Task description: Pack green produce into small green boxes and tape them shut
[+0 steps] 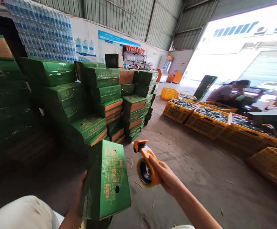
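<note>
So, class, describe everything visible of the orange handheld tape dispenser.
The orange, plastic-looking handheld tape dispenser carries a round roll of yellowish tape with a dark inner ring. Its narrow head, orange with dark parts, points up and leftward in the picture. The right hand grips it, tilted, above the grey floor, right of the green cardboard box, with a gap between.
</note>
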The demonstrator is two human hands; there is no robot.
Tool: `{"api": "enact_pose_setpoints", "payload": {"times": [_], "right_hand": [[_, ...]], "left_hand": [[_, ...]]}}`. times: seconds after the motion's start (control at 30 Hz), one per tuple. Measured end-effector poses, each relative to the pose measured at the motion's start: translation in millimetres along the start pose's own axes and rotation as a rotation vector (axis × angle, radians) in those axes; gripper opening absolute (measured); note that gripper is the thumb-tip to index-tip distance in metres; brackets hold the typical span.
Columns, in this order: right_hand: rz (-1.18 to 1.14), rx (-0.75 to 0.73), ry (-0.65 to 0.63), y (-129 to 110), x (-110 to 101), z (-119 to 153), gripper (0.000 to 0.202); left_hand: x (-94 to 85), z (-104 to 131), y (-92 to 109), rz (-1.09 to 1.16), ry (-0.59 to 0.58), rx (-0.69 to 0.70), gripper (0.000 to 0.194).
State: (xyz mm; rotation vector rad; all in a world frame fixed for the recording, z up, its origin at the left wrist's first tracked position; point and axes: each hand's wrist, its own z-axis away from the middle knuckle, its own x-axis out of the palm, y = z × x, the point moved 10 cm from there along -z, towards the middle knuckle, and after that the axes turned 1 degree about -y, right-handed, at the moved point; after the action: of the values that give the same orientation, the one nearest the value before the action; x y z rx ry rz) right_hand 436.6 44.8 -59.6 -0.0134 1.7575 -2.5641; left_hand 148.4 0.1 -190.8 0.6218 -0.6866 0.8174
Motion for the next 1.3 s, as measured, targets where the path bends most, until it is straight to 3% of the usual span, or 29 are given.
{"api": "enact_pose_setpoints", "payload": {"times": [0.17,0.23,0.3,0.37,0.43,0.5,0.6,0.67,0.73,0.8,0.9,0.97,1.03,1.1,1.2,1.3], "right_hand": [[0.243,-0.028,0.062,14.2,13.2,-7.9,0.073],[0.290,-0.018,0.077,22.3,8.9,-9.4,0.075],[0.324,-0.010,0.082,28.8,3.6,-12.4,0.076],[0.347,0.009,0.064,34.1,1.9,-15.9,0.076],[0.362,0.022,0.031,36.5,4.6,-18.2,0.076],[0.357,0.013,-0.011,34.9,11.0,-18.9,0.075],[0.359,-0.008,-0.046,30.7,20.0,-19.3,0.074],[0.378,-0.014,-0.053,30.2,23.3,-19.9,0.075],[0.396,-0.035,-0.044,30.3,23.3,-20.4,0.076],[0.414,-0.045,-0.046,34.3,21.3,-20.4,0.077],[0.426,-0.032,-0.088,45.8,18.1,-19.3,0.078],[0.420,-0.021,-0.115,52.0,16.0,-18.7,0.078],[0.429,0.001,-0.106,55.8,12.0,-18.9,0.078],[0.469,0.026,-0.065,57.0,7.3,-19.7,0.078],[0.522,0.030,-0.039,56.5,7.2,-21.7,0.076],[0.523,0.028,-0.062,63.1,10.9,-27.2,0.075]], "left_hand": [[10.1,5.4,-2.6,0.011,-0.032,0.011,0.041],[15.2,10.6,8.7,0.011,-0.053,0.058,0.043],[18.0,20.1,33.0,0.019,-0.046,0.140,0.042],[23.8,36.0,69.5,0.007,-0.039,0.235,0.041],[42.5,57.2,119.3,-0.066,-0.070,0.353,0.043],[75.8,78.2,179.3,-0.222,-0.092,0.489,0.045],[143.8,89.8,267.1,-0.588,-0.045,0.636,0.056],[182.6,86.0,317.7,-0.907,0.098,0.754,0.061],[204.8,94.6,360.8,-1.176,0.387,1.060,0.064],[202.1,91.3,367.6,-1.260,0.513,1.227,0.073],[167.6,84.6,340.8,-1.387,0.615,1.468,0.090],[142.0,71.5,316.3,-1.458,0.596,1.516,0.115],[131.0,58.1,298.9,-1.491,0.542,1.545,0.129],[135.0,48.7,293.8,-1.474,0.509,1.597,0.125],[151.9,38.9,304.3,-1.441,0.504,1.653,0.103],[159.1,32.8,325.8,-1.405,0.493,1.642,0.110]]}}
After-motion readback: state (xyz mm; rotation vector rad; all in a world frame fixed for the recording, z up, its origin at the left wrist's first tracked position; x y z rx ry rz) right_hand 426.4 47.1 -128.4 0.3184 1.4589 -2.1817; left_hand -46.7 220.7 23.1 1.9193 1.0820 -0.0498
